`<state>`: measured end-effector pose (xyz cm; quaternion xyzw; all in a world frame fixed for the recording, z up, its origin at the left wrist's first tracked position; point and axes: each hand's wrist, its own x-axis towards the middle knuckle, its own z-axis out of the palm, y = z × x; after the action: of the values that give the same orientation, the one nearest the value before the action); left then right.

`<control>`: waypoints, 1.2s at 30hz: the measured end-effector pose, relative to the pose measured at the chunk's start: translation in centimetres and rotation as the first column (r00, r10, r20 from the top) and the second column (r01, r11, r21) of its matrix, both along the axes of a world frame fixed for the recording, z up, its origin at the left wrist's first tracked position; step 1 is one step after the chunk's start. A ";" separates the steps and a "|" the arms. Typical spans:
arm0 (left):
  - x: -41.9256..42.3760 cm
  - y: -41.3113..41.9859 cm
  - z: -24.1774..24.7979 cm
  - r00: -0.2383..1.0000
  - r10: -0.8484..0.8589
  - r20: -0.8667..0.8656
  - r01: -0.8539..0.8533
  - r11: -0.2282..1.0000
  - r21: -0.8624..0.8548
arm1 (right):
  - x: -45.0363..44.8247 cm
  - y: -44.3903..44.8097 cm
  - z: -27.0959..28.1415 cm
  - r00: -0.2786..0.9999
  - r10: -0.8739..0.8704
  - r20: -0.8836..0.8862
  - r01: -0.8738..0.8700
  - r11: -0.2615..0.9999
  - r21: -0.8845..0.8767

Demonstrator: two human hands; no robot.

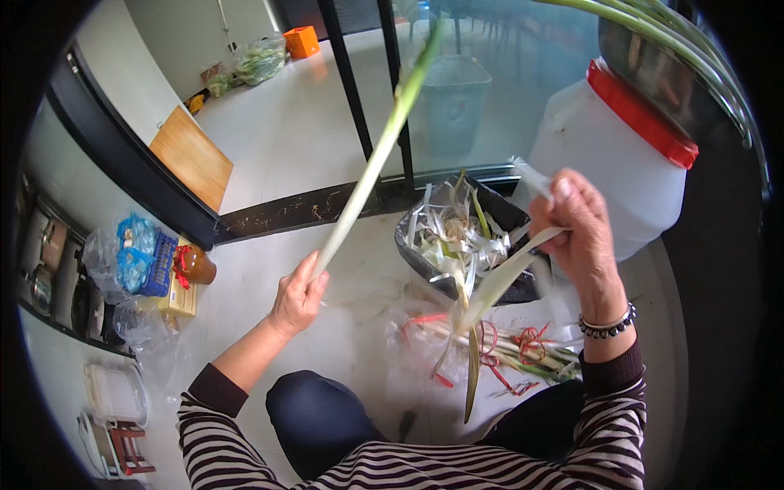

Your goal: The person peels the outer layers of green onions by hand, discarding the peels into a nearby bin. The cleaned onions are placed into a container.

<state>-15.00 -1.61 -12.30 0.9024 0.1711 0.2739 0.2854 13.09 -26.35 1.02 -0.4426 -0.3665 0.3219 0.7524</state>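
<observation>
My left hand (300,294) is closed around the lower end of a green onion stalk (373,165), whose green tip slants up and to the right. In my right hand (572,226) are pale strips of peeled outer leaf (502,282), which hang down over the near edge of a black-lined bin (407,245). White peelings (453,226) and some green pieces fill much of that bin. On the floor between my knees and the bin lie bundles of green onions (502,349) tied with red string, partly beside clear plastic.
A large white plastic drum with a red lid (618,141) stands at the right, with a metal pot (643,67) and more green onions above it. At the left are a blue basket (160,263) and a brown jar (201,264). A glass door frame (392,92) rises ahead.
</observation>
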 end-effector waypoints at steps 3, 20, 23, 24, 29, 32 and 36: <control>-1.6 0.8 0.3 0.999 -0.049 0.004 0.048 0.992 0.117 | -0.3 0.2 2.7 0.827 -0.382 0.412 0.399 0.916 0.048; -0.5 -1.3 1.8 0.941 -0.336 -0.045 0.265 0.812 -0.519 | 1.9 9.1 -0.3 0.931 0.253 -0.264 -0.206 0.959 0.195; 0.7 -1.5 2.6 0.948 -0.314 0.041 0.262 0.706 -0.658 | 1.5 10.1 0.0 0.934 0.232 -0.273 -0.167 0.956 0.240; 1.9 -2.3 3.7 0.960 -0.265 0.095 0.262 0.717 -0.646 | 1.5 10.5 0.0 0.954 0.187 -0.236 -0.135 0.967 0.218; 7.1 -5.0 10.1 0.961 -0.178 0.212 0.272 0.739 -0.616 | -2.4 11.7 2.2 0.999 0.007 -0.033 -0.001 0.986 0.169; 9.0 -5.4 10.8 0.921 -0.176 0.348 0.367 0.695 -0.619 | -2.2 12.1 2.3 0.993 0.037 -0.115 0.002 0.947 0.320; 10.6 -6.0 10.9 0.916 -0.163 0.365 0.375 0.671 -0.640 | -3.2 11.8 1.6 0.984 -0.048 -0.174 0.085 0.975 0.207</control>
<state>-4.43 -7.56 -1.40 0.6945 0.0836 0.2667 0.6630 9.92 -14.53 2.64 -0.3425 -0.3193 0.2913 0.8342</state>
